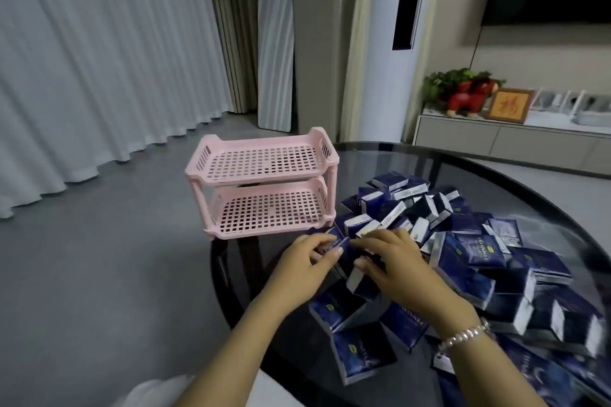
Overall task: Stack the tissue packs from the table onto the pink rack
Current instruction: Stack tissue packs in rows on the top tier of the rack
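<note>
A pink two-tier rack [261, 158] with perforated shelves stands at the left edge of a round dark glass table [479, 162]; both shelves hold nothing. A large heap of dark blue tissue packs [469, 241] covers the table to its right. My left hand [307, 261] and my right hand [393, 261] meet just in front of the rack's lower shelf. Each grips a blue tissue pack [337, 238] from the near side of the heap. Fingers hide most of what they hold.
Grey floor and white curtains [82, 59] lie left of the table. A tall white standing unit [386, 43] and a low cabinet [509, 139] with a plant, red figurine and framed picture stand behind. A pearl bracelet [463, 337] sits on my right wrist.
</note>
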A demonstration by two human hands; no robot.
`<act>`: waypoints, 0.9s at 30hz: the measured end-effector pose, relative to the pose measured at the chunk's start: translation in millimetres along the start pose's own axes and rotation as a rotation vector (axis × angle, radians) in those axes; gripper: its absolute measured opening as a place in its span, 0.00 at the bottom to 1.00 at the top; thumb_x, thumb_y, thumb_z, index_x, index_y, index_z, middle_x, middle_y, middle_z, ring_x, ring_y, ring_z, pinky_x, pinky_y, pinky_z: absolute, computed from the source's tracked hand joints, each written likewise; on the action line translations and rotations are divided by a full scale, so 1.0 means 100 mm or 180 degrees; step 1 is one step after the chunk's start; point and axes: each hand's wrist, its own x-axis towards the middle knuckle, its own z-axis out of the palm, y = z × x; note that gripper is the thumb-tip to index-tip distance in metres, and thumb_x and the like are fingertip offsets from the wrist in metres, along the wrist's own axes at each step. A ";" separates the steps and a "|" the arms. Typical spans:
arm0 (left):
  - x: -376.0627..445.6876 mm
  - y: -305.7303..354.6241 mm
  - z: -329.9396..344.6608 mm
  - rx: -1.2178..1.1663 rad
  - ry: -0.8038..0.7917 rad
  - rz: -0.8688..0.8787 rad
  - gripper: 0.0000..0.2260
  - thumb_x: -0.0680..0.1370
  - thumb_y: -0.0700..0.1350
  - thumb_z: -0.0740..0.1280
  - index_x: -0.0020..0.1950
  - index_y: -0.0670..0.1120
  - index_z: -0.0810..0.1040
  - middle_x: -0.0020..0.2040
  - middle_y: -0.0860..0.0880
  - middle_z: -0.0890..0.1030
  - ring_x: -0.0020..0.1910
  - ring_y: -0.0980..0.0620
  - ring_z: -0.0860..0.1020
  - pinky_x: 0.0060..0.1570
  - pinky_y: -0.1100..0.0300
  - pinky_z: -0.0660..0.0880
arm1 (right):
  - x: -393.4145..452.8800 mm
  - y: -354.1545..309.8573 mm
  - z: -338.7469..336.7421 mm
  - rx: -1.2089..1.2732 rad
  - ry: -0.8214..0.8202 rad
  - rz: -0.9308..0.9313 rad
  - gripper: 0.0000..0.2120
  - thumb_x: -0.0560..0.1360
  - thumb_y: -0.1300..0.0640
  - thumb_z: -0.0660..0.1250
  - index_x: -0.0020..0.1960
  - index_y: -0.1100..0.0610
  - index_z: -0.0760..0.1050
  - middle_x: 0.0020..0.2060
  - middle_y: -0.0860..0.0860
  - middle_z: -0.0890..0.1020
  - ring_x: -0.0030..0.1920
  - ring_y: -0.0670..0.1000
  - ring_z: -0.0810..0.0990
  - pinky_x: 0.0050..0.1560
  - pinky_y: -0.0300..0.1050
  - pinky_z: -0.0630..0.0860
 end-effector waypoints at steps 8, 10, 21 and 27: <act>-0.01 -0.18 0.29 -0.0367 -0.0339 -0.0132 0.16 0.68 0.50 0.76 0.54 0.58 0.77 0.48 0.58 0.77 0.42 0.62 0.75 0.44 0.70 0.73 | 0.06 0.14 0.15 0.0504 -0.0157 0.0005 0.14 0.75 0.55 0.67 0.61 0.53 0.75 0.53 0.45 0.74 0.57 0.48 0.69 0.58 0.38 0.65; 0.02 -0.16 0.27 -0.0646 -0.0240 -0.0118 0.13 0.69 0.46 0.76 0.47 0.60 0.77 0.44 0.57 0.81 0.40 0.62 0.78 0.43 0.68 0.75 | 0.11 0.08 0.13 0.0631 -0.0024 0.0056 0.12 0.75 0.54 0.67 0.58 0.52 0.77 0.48 0.44 0.77 0.52 0.47 0.73 0.50 0.36 0.65; 0.03 -0.41 -0.19 -0.2411 0.0667 -0.1213 0.04 0.78 0.43 0.65 0.49 0.43 0.78 0.47 0.44 0.82 0.42 0.51 0.80 0.32 0.64 0.78 | 0.50 -0.03 0.08 -0.0154 -0.0182 0.0053 0.20 0.75 0.53 0.67 0.66 0.46 0.72 0.62 0.45 0.77 0.57 0.52 0.68 0.57 0.45 0.64; 0.02 -0.47 -0.22 -0.2633 0.0796 -0.1419 0.08 0.78 0.40 0.66 0.56 0.40 0.75 0.53 0.41 0.81 0.44 0.48 0.81 0.32 0.63 0.80 | 0.62 -0.06 0.08 -0.0627 -0.0829 -0.0066 0.27 0.70 0.47 0.72 0.67 0.45 0.69 0.61 0.43 0.74 0.59 0.53 0.61 0.58 0.48 0.58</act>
